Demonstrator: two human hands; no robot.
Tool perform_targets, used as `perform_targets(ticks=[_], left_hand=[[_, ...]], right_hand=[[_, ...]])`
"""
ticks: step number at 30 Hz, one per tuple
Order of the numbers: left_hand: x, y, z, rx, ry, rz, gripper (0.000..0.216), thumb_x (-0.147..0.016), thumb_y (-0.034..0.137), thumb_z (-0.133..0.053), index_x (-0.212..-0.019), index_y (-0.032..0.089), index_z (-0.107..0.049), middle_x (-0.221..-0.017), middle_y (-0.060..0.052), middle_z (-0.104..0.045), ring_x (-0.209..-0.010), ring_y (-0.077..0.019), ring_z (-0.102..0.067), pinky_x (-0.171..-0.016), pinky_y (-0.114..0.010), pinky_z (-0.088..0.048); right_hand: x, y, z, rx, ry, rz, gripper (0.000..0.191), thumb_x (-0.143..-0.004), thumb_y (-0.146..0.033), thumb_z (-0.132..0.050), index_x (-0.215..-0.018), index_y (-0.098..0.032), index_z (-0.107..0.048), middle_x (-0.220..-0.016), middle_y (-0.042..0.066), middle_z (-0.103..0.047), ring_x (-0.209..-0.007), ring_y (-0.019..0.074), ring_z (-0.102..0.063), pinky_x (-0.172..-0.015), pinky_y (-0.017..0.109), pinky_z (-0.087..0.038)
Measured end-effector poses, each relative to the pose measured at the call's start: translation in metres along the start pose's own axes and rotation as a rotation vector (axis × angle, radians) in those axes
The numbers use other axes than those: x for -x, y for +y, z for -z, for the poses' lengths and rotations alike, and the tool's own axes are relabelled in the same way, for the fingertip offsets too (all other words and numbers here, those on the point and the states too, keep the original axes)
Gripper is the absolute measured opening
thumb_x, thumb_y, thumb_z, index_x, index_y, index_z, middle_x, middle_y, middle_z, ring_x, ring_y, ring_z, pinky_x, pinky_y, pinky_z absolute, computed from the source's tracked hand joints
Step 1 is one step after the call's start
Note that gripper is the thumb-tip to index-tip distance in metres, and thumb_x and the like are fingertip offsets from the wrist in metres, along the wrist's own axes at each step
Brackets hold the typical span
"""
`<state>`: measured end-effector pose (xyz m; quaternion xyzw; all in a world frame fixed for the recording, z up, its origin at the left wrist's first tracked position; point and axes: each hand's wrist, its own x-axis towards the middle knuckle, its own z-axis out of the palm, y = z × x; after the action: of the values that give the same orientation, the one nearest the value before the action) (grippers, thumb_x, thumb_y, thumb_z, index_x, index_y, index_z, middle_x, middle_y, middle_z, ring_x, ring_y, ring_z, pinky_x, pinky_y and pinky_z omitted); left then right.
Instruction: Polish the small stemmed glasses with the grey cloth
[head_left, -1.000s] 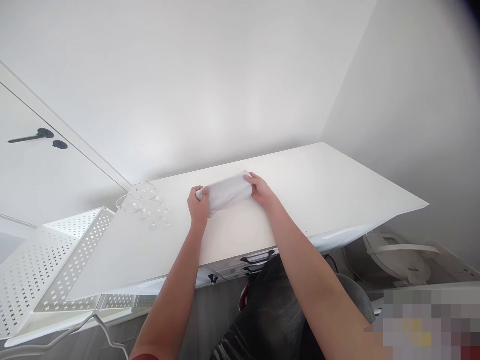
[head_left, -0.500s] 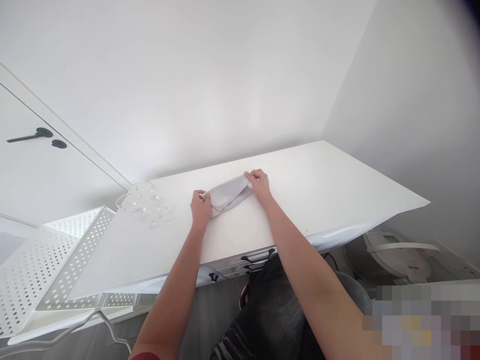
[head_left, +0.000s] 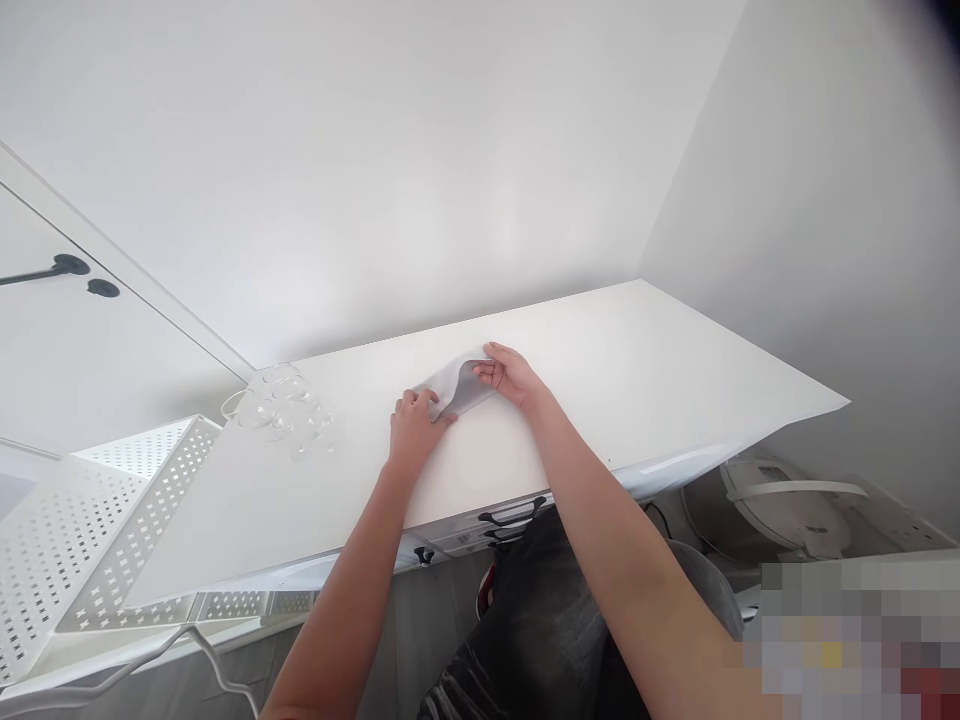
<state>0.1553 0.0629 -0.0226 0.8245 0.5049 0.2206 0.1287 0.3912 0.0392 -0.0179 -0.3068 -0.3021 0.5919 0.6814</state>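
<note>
A folded grey cloth lies on the white cabinet top, between my two hands. My left hand is at the cloth's left end, its fingers curled over the fabric and its thumb along the near edge. At the right end, my right hand grips the upper layer, with the fingers tucked under it. That layer bulges up, so a darker grey fold shows beneath. Left of my left hand stand several clear stemmed glasses, close together near the cabinet's left edge.
Behind the cabinet rises a white wall. A door with a black handle is at the left, above a white perforated rack. Black drawer handles project in front. A rice cooker sits low at the right.
My left hand has shifted right and turned over the cloth. My right hand has opened the fold from inside, and the upper layer now arches up. The view has shifted slightly.
</note>
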Motion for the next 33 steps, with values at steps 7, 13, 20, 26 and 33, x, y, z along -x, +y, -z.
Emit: perform_targets(ticks=[7, 13, 20, 26, 33], left_hand=[[-0.001, -0.005, 0.004, 0.039, 0.187, 0.026, 0.017, -0.097, 0.023, -0.053, -0.101, 0.026, -0.07, -0.103, -0.008, -0.066, -0.099, -0.0249, -0.062, -0.09, -0.041, -0.042], [0.003, -0.006, 0.012, 0.046, 0.317, 0.122, 0.034, -0.082, 0.0, -0.049, -0.086, 0.024, -0.072, -0.097, -0.007, -0.064, -0.096, -0.0248, -0.059, -0.088, -0.042, -0.04], [0.013, -0.011, 0.013, 0.016, 0.254, 0.153, 0.034, -0.073, -0.002, -0.051, -0.068, 0.024, -0.072, -0.102, -0.01, -0.063, -0.1, -0.0303, -0.055, -0.088, -0.048, -0.035], [0.014, -0.009, 0.014, 0.078, 0.37, 0.146, 0.039, -0.077, -0.005, -0.043, -0.072, 0.024, -0.069, -0.092, -0.007, -0.06, -0.092, -0.0259, -0.058, -0.086, -0.044, -0.039], [0.051, -0.003, 0.03, 0.245, 0.518, 0.146, 0.029, -0.085, 0.004, -0.045, -0.086, 0.021, -0.067, -0.096, -0.006, -0.062, -0.08, -0.018, -0.059, -0.072, -0.033, -0.045]], right_hand=[[-0.001, 0.0, 0.001, 0.012, 0.028, -0.046, 0.016, -0.084, -0.026, -0.078, -0.089, -0.019, -0.064, -0.098, 0.01, -0.078, -0.086, 0.0217, -0.077, -0.067, 0.028, -0.06], [-0.001, 0.001, 0.002, 0.245, 0.124, -0.073, 0.022, -0.076, -0.029, -0.076, -0.068, -0.02, -0.057, -0.064, 0.003, -0.061, -0.052, 0.0139, -0.053, -0.046, 0.028, -0.04], [-0.006, 0.009, 0.001, 0.938, 0.632, 0.279, 0.047, -0.082, -0.031, -0.063, -0.056, -0.025, -0.024, -0.054, -0.003, -0.023, -0.057, 0.0141, -0.028, -0.054, 0.031, -0.027], [-0.01, 0.015, 0.007, 0.979, 0.452, 0.402, 0.017, -0.086, -0.04, -0.067, -0.082, -0.025, -0.06, -0.092, 0.003, -0.066, -0.088, 0.021, -0.057, -0.083, 0.035, -0.045], [-0.011, 0.029, 0.001, 1.456, -0.044, 0.203, 0.033, -0.077, -0.046, -0.082, -0.103, -0.027, -0.074, -0.105, 0.006, -0.069, -0.115, 0.0312, -0.056, -0.111, 0.057, -0.031]])
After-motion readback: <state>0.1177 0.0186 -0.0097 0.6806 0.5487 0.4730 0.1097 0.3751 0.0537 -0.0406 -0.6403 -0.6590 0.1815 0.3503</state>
